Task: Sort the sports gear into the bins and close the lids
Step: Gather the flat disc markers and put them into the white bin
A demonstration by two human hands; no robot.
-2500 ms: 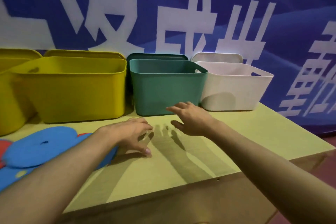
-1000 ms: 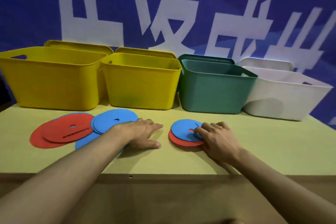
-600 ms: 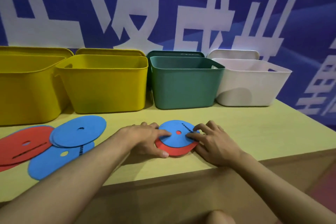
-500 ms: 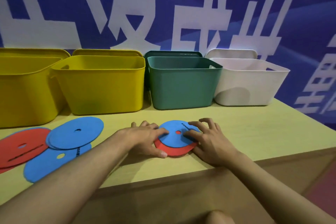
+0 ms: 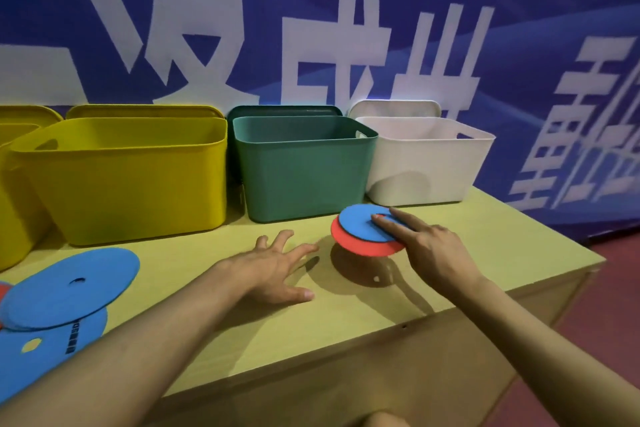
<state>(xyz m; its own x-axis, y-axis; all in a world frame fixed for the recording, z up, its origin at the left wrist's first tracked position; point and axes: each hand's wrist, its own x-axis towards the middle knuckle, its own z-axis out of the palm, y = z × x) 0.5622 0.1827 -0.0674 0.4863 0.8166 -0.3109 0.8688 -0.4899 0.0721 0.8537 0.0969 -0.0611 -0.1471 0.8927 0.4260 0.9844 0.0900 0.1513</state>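
Right hand (image 5: 429, 250) pinching stacked blue disc (image 5: 363, 224) and red disc (image 5: 360, 246) above table (image 5: 485, 253), left hand (image 5: 273, 269) spread, empty

L hand (image 5: 277, 265) flat, fingers spread; R hand (image 5: 427, 246) raised, pinching, fingers extended.

Bins look matt plastic: yellow bin (image 5: 131, 180), green bin (image 5: 301, 170), white bin (image 5: 422, 166), insides faintly ribbed. Blue disc (image 5: 360, 224) and red disc (image 5: 360, 246) matt, foam-like, smooth. Table (image 5: 346, 315) matt, smooth yellow-green top.
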